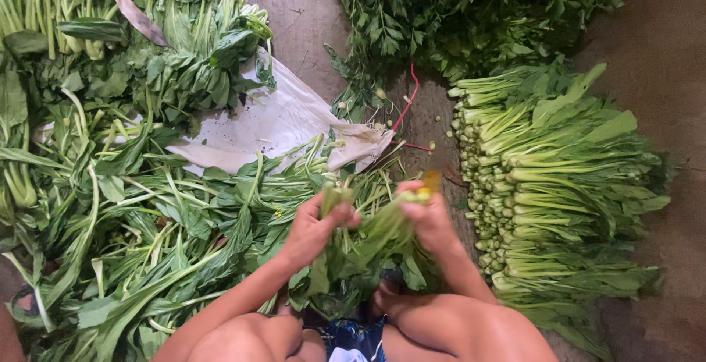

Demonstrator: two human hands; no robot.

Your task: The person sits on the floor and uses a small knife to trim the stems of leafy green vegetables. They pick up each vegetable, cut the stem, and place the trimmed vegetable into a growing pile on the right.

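My left hand (312, 229) grips the cut stalk ends of a bunch of leafy greens (360, 255), held just above my knees. My right hand (430, 218) closes on the same bunch from the right, with a yellowish leaf tip showing above its fingers. The leaves of the bunch hang down between my legs. Both hands are slightly blurred.
A loose heap of long-stemmed greens (132, 207) covers the left side. A white sheet (272, 123) lies under it. Neatly stacked trimmed bunches (559, 185) lie at the right, stalk ends facing left. A pile of small-leaved herbs (471, 9) sits at the top, with a red string (409, 101) below it.
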